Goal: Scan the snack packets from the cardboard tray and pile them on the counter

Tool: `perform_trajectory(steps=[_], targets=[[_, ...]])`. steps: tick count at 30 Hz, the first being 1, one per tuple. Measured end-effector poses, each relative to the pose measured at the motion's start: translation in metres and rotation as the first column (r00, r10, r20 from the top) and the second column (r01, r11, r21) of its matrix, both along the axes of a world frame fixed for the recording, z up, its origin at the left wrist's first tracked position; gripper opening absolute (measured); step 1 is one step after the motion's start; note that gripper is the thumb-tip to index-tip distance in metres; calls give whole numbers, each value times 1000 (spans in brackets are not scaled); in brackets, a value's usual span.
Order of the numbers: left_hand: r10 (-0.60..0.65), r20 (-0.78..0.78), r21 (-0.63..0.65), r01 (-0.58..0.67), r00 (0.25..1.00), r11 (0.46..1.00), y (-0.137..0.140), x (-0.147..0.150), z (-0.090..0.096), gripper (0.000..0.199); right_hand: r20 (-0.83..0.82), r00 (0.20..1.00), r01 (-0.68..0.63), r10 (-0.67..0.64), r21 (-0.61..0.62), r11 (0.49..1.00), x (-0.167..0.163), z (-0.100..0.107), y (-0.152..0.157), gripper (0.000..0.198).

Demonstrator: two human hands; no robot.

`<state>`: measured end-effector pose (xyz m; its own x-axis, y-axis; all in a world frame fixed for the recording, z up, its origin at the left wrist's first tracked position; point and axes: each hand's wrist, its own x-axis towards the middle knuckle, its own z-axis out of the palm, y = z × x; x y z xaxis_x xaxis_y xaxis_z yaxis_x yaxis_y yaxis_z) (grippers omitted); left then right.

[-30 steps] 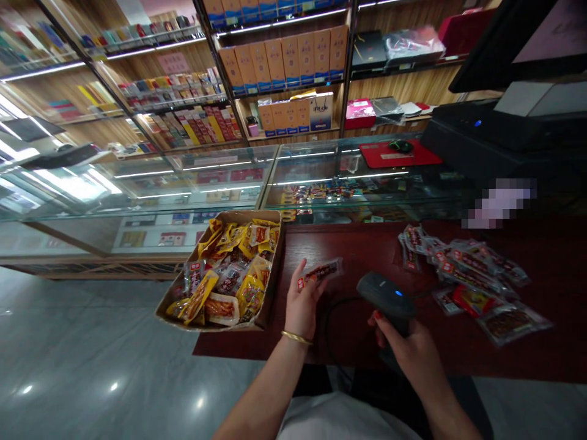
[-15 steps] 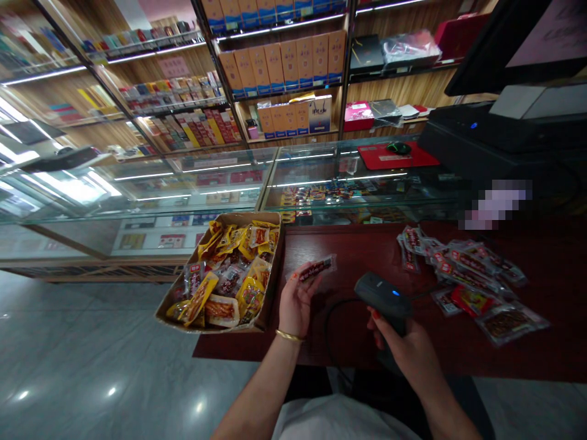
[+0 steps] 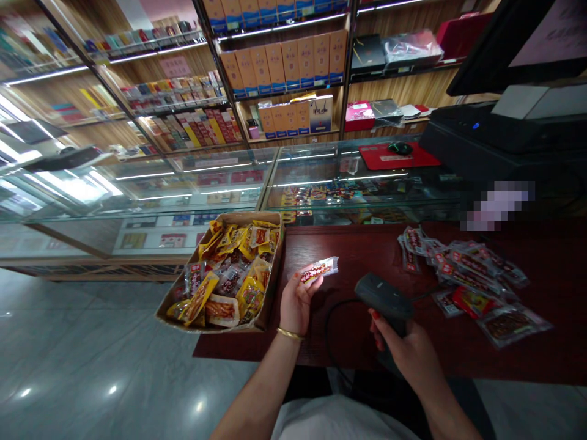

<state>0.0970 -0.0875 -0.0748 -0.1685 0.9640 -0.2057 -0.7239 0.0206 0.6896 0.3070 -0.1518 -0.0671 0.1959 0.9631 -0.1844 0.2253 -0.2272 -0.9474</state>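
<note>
Between the thumb and fingers of my left hand point(image 3: 297, 305) is a small clear snack packet point(image 3: 321, 270) with reddish-brown contents, brightly lit. My right hand point(image 3: 406, 345) grips a black barcode scanner point(image 3: 383, 296) by its handle, its head pointed left toward the packet and apart from it. Left of my left hand stands an open cardboard box point(image 3: 270, 299) filled with yellow and clear snack packets point(image 3: 232, 269). To the right of the scanner lies a loose pile of clear snack packets point(image 3: 472, 263), with a red and yellow packet point(image 3: 472, 301) among them.
The dark red wooden table point(image 3: 348, 244) meets a glass display counter point(image 3: 220, 177) at its far side. A red mouse pad point(image 3: 373, 157) with a black mouse point(image 3: 400, 148) lies on the glass. At right stands a monitor point(image 3: 486, 49). The scanner's cable point(image 3: 328, 324) loops between my arms.
The packet in my left hand has gone from dark to brightly lit. The blue light on the scanner has gone off. Both hands stay nearly in place.
</note>
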Motion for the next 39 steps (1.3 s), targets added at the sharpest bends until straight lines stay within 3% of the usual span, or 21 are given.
perform_trajectory(steps=[10,30,39], targets=[[-12,39,18,12,999,1000,0,-2,9,25,22,1000,1,-1,-6,1000,1,-4,-1,56],[-4,31,17,3,1000,1000,-3,-3,5,31,1,1000,19,-19,-22,1000,4,-12,-5,53],[-50,-17,-30,50,999,998,1,2,0,39,27,999,29,-28,-35,999,3,-4,-3,54]])
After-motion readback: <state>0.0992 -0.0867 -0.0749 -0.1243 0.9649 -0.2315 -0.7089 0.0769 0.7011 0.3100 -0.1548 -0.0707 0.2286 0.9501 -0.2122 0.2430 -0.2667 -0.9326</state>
